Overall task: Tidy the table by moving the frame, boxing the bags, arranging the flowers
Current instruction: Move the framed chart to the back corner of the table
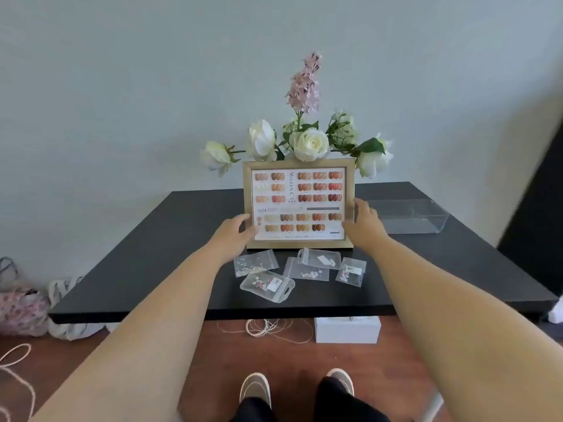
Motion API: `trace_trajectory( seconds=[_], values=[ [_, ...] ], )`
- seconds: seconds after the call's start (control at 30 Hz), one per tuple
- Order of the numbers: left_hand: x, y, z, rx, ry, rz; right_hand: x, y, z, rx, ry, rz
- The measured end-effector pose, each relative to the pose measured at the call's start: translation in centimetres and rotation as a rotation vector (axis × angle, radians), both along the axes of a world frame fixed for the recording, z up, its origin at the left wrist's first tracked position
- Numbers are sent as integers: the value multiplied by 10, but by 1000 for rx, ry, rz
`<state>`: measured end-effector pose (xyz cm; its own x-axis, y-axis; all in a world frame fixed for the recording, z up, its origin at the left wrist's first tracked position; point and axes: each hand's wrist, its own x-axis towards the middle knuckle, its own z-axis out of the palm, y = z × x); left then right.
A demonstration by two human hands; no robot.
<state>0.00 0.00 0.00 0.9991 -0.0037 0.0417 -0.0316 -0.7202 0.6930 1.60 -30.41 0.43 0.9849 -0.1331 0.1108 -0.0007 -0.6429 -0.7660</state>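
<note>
Here, nearest the person and just below both grips, five small clear plastic zip bags (297, 268) of tiny decorations lie loose on the black bench (137, 254) — light, limp and slippery, best pinched by a corner. Just beyond them the gold-edged rectangular picture frame (299, 204), showing a nail-colour chart, stands upright. The left hand (234, 234) is spread open at its lower left edge, touching or nearly so; the right hand (364, 219) is open against its right edge, neither yet closed. The frame looks stiff and light but glazed — hold both side rails. Right of the right grip sits a clear plastic box (409, 216). Behind the frame stand white roses and a pink spray (304, 129).
</note>
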Motion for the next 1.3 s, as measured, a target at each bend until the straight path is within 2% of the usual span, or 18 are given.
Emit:
trace_trajectory(
  seconds=[0.1,0.27,0.57,0.83,1.17,1.3],
  values=[
    [13,6,-20,-92,-56,66,14,2,-12,136,4,-75],
    [25,-3,-46,-373,-45,86,37,11,-43,344,65,-153],
    [32,6,-71,-628,-29,117,49,5,-63,327,59,-164],
    [26,6,-77,-704,-116,211,44,46,-50,364,17,-125],
    [17,86,-62,-620,-197,452,53,130,-44,363,46,116],
    [15,120,-59,-650,-240,516,58,163,-42,357,27,207]
  ],
)
